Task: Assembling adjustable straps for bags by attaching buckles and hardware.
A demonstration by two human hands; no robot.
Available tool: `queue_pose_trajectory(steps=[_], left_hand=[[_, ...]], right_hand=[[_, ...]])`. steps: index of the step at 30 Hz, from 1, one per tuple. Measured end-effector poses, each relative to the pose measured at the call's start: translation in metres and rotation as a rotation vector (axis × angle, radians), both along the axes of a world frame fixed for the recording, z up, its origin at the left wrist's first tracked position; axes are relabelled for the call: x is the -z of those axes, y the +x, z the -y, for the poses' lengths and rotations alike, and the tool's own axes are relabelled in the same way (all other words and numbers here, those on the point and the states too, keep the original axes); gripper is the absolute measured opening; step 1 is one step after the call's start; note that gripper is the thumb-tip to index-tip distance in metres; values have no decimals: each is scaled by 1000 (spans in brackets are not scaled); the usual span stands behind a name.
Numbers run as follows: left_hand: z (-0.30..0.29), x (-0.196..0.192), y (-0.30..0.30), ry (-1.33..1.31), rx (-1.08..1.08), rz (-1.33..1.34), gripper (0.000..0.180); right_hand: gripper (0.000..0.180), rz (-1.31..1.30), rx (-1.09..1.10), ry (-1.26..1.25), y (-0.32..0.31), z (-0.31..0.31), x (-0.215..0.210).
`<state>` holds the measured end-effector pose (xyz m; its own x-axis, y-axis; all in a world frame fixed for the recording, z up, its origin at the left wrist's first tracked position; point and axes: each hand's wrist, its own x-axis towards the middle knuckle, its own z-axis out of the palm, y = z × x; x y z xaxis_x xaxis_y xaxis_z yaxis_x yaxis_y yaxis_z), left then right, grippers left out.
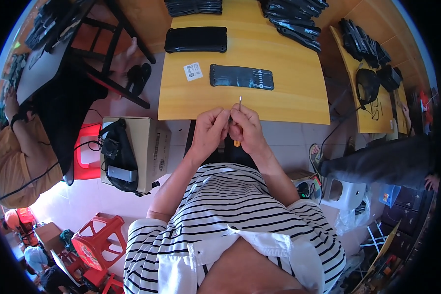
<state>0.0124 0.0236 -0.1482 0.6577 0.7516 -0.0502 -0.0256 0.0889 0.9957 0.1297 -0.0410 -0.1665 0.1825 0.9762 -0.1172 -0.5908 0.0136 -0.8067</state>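
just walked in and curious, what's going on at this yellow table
A person in a striped shirt holds a small screwdriver-like tool upright between both hands, the left hand and right hand pressed together at the near edge of the yellow table. Just beyond lies a flat dark tool case beside a small white label. More dark cases are stacked farther back.

You sit at a yellow wooden bench point(279, 73); pale tiled floor point(83, 201), red plastic stools point(95, 240), cardboard box point(149, 147) to your left.
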Motion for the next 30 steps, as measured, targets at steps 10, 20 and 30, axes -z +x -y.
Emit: queue_pose_trajectory(steps=[10,20,30], left_hand=[[-15,21,20,-489,-16,162,34],[-59,15,9,-695,63,165,31],[-106,-12,1,-719,53,270,31]], right_hand=[[27,-271,123,-266,19,-10,11],[33,-719,193,-143,108,15,22],[32,-867,490,91,211,60,-2]])
